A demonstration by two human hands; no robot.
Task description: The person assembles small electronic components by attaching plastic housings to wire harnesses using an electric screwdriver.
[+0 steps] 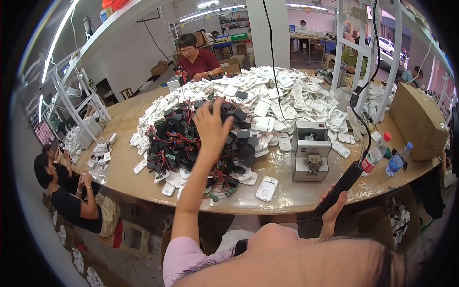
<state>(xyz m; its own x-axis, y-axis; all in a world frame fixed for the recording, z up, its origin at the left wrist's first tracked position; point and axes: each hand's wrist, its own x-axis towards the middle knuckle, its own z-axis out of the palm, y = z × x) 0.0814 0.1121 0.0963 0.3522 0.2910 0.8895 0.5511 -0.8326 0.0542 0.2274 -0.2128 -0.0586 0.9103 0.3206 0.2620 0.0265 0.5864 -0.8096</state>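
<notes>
Black wired modules [191, 143] heaped, white shells [287, 103] at 1 o'clock: most unassembled. Left hand [212, 125] spread, empty, over heap; right hand [334, 203] grasps electric screwdriver [340, 187].

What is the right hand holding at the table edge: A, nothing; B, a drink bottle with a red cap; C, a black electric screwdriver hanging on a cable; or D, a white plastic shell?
C: the right hand grips a black electric screwdriver whose cable runs upward, while the left hand reaches with spread fingers over the pile of black parts with red wires.
</notes>
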